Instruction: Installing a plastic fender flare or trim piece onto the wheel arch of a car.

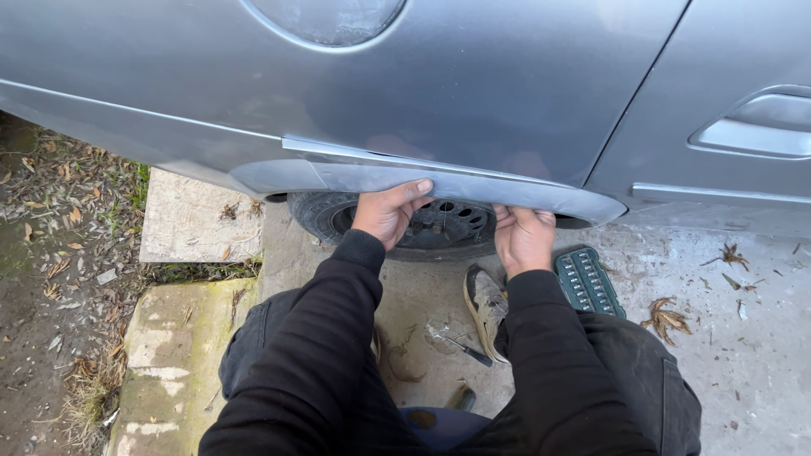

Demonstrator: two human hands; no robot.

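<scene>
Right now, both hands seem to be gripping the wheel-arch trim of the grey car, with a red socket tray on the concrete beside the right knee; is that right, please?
Not quite: the head view shows the socket tray is green, not red. Both the left hand and right hand do grip the arch trim.

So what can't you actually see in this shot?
Head view, the only one:
- Wheel: mostly hidden by the arch trim and both hands.
- Right hand fingertips: tucked behind the trim.
- Green socket tray: contents too small.
- Door handle: cut off by the edge.
- Left hand: palm hidden.
</scene>
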